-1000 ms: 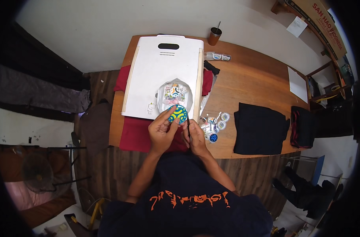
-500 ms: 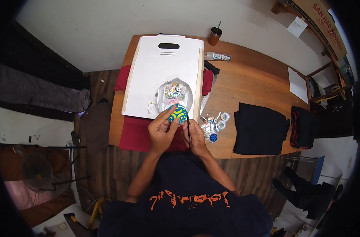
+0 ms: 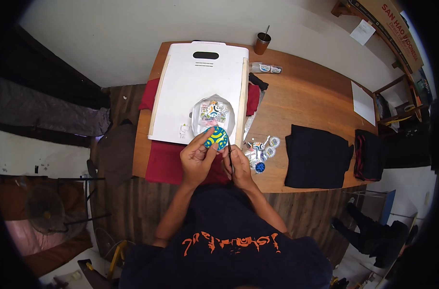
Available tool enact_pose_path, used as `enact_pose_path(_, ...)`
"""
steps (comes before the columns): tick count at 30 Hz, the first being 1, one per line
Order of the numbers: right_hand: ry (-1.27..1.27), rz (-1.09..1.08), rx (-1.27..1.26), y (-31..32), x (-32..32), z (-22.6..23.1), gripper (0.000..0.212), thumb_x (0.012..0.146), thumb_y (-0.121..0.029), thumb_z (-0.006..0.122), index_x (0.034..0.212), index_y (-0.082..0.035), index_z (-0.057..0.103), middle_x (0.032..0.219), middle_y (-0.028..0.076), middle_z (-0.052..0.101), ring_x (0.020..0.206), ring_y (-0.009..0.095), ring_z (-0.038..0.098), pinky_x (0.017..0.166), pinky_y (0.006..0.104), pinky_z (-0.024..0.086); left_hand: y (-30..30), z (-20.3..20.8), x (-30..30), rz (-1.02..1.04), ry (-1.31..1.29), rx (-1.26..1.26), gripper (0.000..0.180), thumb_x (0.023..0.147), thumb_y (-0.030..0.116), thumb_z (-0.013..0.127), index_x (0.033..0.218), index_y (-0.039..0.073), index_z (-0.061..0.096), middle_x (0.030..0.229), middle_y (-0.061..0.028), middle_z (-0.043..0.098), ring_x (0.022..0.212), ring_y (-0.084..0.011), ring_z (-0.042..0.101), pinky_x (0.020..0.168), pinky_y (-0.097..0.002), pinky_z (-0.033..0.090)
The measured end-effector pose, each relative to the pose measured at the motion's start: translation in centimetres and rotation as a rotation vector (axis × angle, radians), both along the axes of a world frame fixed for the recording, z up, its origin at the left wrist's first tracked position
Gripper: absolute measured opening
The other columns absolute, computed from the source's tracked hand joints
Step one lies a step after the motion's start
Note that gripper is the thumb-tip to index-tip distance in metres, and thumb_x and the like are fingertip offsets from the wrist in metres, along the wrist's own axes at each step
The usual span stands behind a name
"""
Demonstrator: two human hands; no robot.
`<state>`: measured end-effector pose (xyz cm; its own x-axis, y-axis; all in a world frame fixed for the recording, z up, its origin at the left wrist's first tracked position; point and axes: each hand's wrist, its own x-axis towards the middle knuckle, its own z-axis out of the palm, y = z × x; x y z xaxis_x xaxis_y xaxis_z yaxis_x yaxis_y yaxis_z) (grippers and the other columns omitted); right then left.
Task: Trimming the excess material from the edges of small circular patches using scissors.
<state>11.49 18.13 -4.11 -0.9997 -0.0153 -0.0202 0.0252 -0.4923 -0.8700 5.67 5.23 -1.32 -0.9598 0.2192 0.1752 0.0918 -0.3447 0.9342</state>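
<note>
My left hand (image 3: 197, 161) pinches a round blue-and-yellow patterned disc (image 3: 215, 138), flat like a sticker or patch, between thumb and fingers. A thin, dark, blade-like tool (image 3: 230, 155) is gripped upright in my right hand (image 3: 238, 167), its upper end at the disc's right edge. The tool's exact kind cannot be made out. Both hands are at the near rim of a round white container (image 3: 196, 115), which holds printed sticker-like pieces (image 3: 213, 111). The disc covers part of its near edge.
The container sits on a white board (image 3: 181, 82) over dark red cloth (image 3: 164, 164). To the right lie round stickers and silvery scraps (image 3: 258, 154), folded black cloth (image 3: 318, 156) and a clear packet (image 3: 266, 69). A brown cup (image 3: 262, 44) stands at the wooden table's (image 3: 306, 96) far edge.
The disc has turned slightly and shifted a touch to the left in my left hand. My right hand keeps the tool at the disc's edge, almost unmoved.
</note>
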Motion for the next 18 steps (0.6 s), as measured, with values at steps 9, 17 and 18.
enact_pose_path(9, 0.015, -0.008, 0.011, 0.1, -0.1, -0.17, 0.036, 0.106, -0.038, 0.035, 0.104, -0.004, 0.048, 0.057, -0.003, 0.037, 0.043, 0.005, 0.03, 0.039, 0.0203, 0.026, -0.03, 0.16, -0.06, -0.019, 0.009, 0.002, 0.041, 0.09, -0.013, 0.057, 0.13, -0.01, 0.053, 0.121, -0.0172, 0.06, 0.096, -0.0149, 0.064, 0.082, -0.0252, 0.055)
enact_pose_path(17, 0.058, -0.011, 0.049, 0.2, -0.33, 0.24, 0.036, 0.106, -0.037, 0.035, 0.102, -0.004, 0.048, 0.057, -0.003, 0.036, 0.043, 0.005, 0.029, 0.04, 0.0204, 0.026, -0.19, 0.06, -0.1, -0.028, 0.0, -0.008, 0.041, 0.09, -0.014, 0.057, 0.13, -0.009, 0.054, 0.122, -0.0172, 0.059, 0.097, -0.0147, 0.064, 0.082, -0.0249, 0.055)
enact_pose_path(18, 0.065, -0.009, 0.053, 0.26, -0.38, 0.16, 0.036, 0.106, -0.037, 0.035, 0.102, -0.004, 0.048, 0.057, -0.004, 0.035, 0.043, 0.005, 0.029, 0.04, 0.0204, 0.025, -0.18, 0.26, -0.14, -0.031, 0.003, -0.011, 0.041, 0.09, -0.014, 0.057, 0.13, -0.009, 0.054, 0.122, -0.017, 0.059, 0.097, -0.0145, 0.064, 0.082, -0.0247, 0.055)
